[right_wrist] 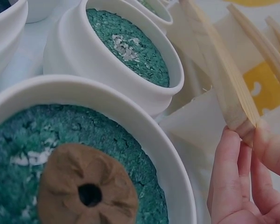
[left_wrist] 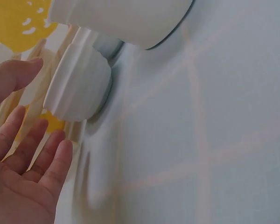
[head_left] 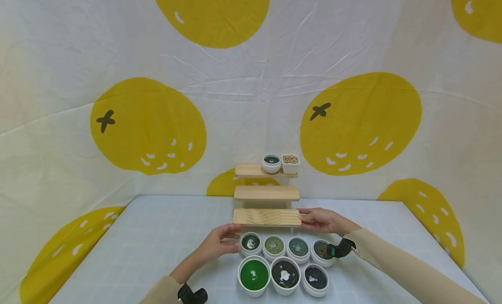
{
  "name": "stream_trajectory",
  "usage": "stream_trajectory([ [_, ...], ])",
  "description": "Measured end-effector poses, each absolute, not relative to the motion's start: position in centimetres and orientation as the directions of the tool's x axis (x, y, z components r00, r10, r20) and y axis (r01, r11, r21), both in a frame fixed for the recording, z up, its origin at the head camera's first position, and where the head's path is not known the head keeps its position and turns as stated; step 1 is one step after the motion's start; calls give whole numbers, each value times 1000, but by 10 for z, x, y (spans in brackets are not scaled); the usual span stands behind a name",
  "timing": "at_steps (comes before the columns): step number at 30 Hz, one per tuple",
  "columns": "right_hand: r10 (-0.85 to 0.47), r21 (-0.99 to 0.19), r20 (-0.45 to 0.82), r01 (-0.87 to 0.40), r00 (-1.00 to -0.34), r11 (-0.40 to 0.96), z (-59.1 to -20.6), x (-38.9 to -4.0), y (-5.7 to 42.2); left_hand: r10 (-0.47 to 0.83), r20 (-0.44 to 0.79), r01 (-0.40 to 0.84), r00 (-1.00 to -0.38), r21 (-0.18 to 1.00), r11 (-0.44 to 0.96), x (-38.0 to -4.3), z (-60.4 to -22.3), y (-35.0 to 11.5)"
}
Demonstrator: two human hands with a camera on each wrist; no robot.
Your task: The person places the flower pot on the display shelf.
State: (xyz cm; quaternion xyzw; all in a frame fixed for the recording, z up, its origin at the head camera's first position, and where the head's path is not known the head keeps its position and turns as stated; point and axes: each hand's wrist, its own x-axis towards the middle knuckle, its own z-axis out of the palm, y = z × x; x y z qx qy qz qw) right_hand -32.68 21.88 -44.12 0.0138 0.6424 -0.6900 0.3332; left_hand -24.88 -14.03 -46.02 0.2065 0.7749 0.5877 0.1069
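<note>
A three-tier wooden display stand rises at the back of the table. My right hand pinches the right end of its lowest shelf; in the right wrist view the thumb lies on the board and fingertips are beneath it. At the stand's front left corner is my left hand, beside a small white pot with a dark green fill. The left wrist view shows those fingers relaxed, with nothing held in them. Whether they touch the stand I cannot tell.
Several white pots with green or dark fills stand in two rows before the stand, including a bright green one and one with a brown flower-shaped piece. On the top shelf sit a round pot and a square pot.
</note>
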Motion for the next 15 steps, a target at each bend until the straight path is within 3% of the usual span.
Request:
stream_trajectory([
  [15,-457,-870,-452,491,-766,37,-440,-327,219,502,20,152,-864,963,223,-255,-476,-137],
])
